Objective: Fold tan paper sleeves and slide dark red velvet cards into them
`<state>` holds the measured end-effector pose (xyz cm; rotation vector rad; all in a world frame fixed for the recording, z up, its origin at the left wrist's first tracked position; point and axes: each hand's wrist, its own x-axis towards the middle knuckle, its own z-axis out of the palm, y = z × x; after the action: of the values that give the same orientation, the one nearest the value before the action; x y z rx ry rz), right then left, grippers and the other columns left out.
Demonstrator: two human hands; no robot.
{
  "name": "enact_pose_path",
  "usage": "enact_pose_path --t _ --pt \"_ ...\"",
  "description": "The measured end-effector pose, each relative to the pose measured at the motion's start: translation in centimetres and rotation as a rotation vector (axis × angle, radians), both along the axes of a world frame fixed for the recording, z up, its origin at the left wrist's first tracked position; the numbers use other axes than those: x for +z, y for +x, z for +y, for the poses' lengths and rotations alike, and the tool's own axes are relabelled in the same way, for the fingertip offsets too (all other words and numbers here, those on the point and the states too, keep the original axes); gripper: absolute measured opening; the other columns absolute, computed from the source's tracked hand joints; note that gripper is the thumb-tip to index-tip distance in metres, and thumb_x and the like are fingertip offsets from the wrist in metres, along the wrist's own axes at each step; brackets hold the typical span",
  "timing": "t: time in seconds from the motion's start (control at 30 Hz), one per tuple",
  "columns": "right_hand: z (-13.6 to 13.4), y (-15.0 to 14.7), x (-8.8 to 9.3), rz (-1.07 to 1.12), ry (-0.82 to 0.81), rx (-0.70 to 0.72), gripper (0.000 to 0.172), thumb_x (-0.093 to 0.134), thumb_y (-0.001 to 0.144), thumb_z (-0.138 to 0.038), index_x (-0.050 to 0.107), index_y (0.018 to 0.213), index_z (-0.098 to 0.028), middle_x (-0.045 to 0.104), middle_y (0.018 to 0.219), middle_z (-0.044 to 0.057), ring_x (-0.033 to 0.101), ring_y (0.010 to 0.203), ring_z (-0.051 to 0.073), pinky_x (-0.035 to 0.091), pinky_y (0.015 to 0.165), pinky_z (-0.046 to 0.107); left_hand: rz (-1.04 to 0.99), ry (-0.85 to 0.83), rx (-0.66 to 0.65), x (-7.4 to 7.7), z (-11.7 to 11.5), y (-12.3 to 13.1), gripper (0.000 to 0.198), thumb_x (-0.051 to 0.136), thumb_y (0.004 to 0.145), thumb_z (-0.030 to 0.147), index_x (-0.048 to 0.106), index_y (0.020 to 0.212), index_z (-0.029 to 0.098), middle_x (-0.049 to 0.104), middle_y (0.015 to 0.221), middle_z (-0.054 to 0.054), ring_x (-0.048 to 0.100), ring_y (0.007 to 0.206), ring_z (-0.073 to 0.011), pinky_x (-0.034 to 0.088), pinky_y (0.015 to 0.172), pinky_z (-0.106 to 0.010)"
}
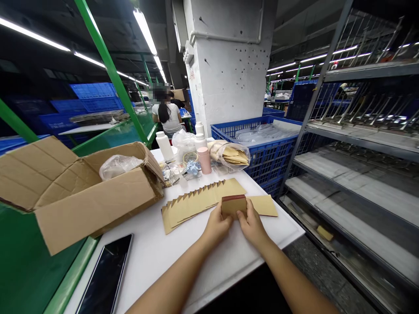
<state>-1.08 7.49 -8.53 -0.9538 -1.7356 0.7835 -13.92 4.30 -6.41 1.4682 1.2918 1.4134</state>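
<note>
A steel shelving rack (355, 144) stands to the right of a white worktable (153, 257), with a concrete pillar (229, 65) rising beyond — a blue plastic crate (257, 150) of clear bags (265, 133) sits just past the table's far edge. Farther off, a co-worker (166, 115) sits with their back turned. An open cardboard box (78, 196) takes up the table's left side, and a smartphone (106, 274) lies near the edge beside it. Farther along stand a white bottle (164, 146) and a pink bottle (204, 160). Overlapping kraft paper sleeves (193, 207) lie fanned out on the tabletop. Directly over them sits a small kraft-paper packet (233, 206) with a dark red top edge — the left hand (218, 224) and right hand (252, 226) grasp it from either side, fingers pressed against its lower corners.
</note>
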Motion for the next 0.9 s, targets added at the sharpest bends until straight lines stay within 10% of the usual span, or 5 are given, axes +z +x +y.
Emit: enact_pose_path --t 0.37,0.73,0.9 --pt "2.6 7.3 1.8 -0.375 0.320 -0.075 0.024 0.052 0.079 -0.021 0.061 0.101 -0.021 0.063 0.109 0.009 0.055 0.107 0.026 0.040 0.096 0.047 -0.270 -0.048 0.151 1.6 0.1 -0.9 0.048 0.059 0.066 0.015 0.051 0.114 0.015 0.063 0.105 -0.009 0.056 0.103 -0.0263 0.044 0.088 -0.037" --pt "4.3 10.7 1.5 -0.557 0.202 0.032 0.015 0.060 0.074 -0.023 0.072 0.084 -0.022 0.070 0.101 0.007 0.065 0.094 0.025 0.050 0.085 0.039 -0.353 -0.077 0.243 2.7 -0.2 -0.9 0.093 0.054 0.064 0.011 0.008 0.143 0.028 0.058 0.108 -0.007 0.059 0.076 -0.0142 0.045 0.062 -0.023" --pt "4.5 10.6 2.1 -0.645 0.231 0.066 0.017 0.054 0.080 -0.022 0.071 0.080 -0.024 0.072 0.092 0.005 0.067 0.083 0.023 0.051 0.074 0.035 -0.238 -0.069 0.248 2.4 -0.2 -1.3 0.068 0.051 0.065 0.013 0.042 0.132 0.024 0.058 0.103 -0.005 0.054 0.075 -0.0133 0.041 0.058 -0.020"
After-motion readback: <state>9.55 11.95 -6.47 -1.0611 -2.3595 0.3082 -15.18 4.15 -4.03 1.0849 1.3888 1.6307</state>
